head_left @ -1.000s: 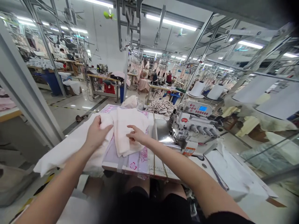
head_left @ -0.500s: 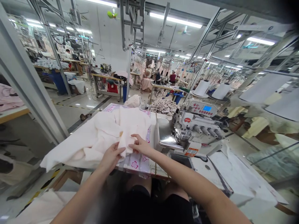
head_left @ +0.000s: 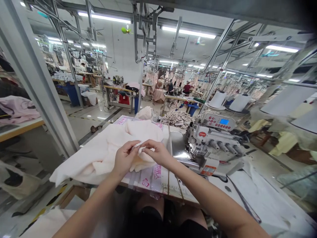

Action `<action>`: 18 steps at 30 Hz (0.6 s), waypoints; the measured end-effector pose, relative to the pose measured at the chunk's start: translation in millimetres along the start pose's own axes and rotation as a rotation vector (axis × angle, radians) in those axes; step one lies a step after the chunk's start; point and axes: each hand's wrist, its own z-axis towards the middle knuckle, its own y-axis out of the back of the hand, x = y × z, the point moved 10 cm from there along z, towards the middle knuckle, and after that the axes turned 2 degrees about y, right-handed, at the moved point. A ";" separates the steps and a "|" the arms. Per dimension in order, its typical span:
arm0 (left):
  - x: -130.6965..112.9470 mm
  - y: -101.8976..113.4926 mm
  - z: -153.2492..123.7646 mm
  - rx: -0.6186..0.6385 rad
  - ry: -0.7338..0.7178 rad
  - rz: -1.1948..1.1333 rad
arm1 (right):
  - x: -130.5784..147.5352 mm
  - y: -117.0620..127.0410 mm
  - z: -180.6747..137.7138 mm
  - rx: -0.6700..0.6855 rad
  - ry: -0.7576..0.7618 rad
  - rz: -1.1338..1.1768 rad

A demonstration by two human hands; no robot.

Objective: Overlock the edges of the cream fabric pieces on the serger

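A pale cream piece of fabric [head_left: 106, 145] lies in loose folds over the left part of the sewing table. My left hand [head_left: 125, 157] pinches a gathered edge of it between thumb and fingers. Close beside it, almost touching, my right hand [head_left: 156, 151] grips the same edge. The bunched edge is lifted a little off the table between both hands, and part of it is hidden by the fingers. To the right of my hands stands an overlock sewing machine [head_left: 208, 140] with a shiny metal plate [head_left: 179, 145].
White thread cones [head_left: 218, 100] stand behind the machine. A spotted fabric pile [head_left: 178, 119] lies beyond the table's far edge. A metal post [head_left: 42, 76] rises at the left. White cloth [head_left: 267, 195] covers the right side. A person in red [head_left: 187, 88] is far back.
My hands have come together and raised the fabric edge, which now bunches between them. The right hand has gone from open fingers on the cloth to a pinch. The view has shifted slightly.
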 end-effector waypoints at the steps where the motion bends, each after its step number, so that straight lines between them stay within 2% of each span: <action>1: 1.1 -3.1 -1.3 -0.003 -0.005 -0.008 | -0.8 3.4 1.0 -0.032 -0.013 -0.021; 6: 10.9 -7.3 -4.3 -0.024 0.013 -0.056 | -12.6 7.2 3.8 -0.095 -0.067 -0.005; 18: -4.9 -7.9 0.2 -0.065 -0.029 -0.020 | -21.3 6.1 24.5 -0.164 -0.138 0.235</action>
